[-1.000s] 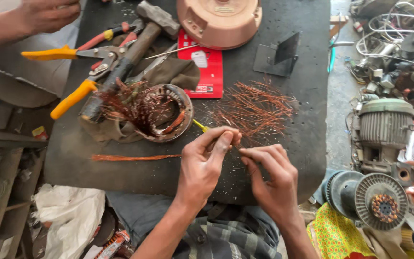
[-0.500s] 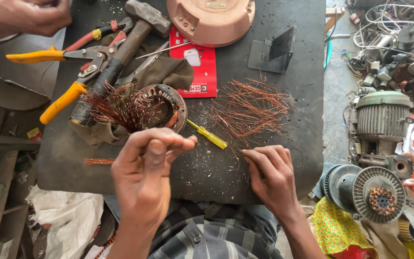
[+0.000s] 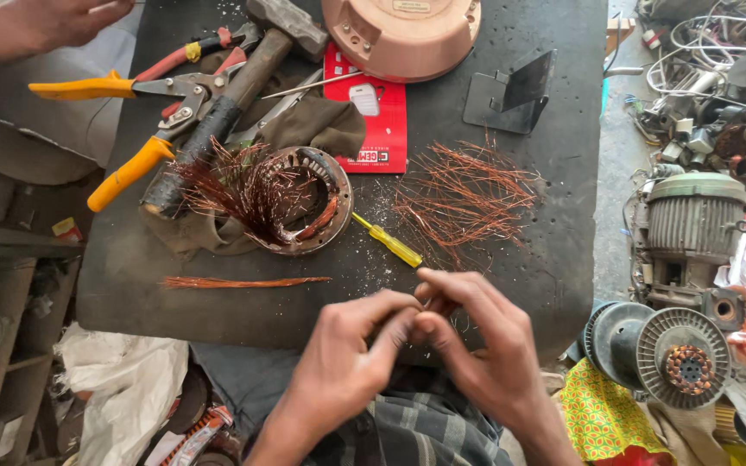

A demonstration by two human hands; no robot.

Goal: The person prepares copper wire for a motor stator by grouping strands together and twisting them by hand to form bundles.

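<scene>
Two hands: left hand [image 3: 351, 362], right hand [image 3: 485, 345] grips pressed together | stator ring [image 3: 304, 203] holds copper wire [image 3: 243, 185]

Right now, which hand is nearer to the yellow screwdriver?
Right. The right hand sits just below the yellow screwdriver tip; the left hand is lower and further left.

The wires [image 3: 464, 198] were shiny copper metal. The table [image 3: 554, 259] looked dark, rough and dusty. The screwdriver [image 3: 388, 242] handle was smooth yellow plastic.
</scene>
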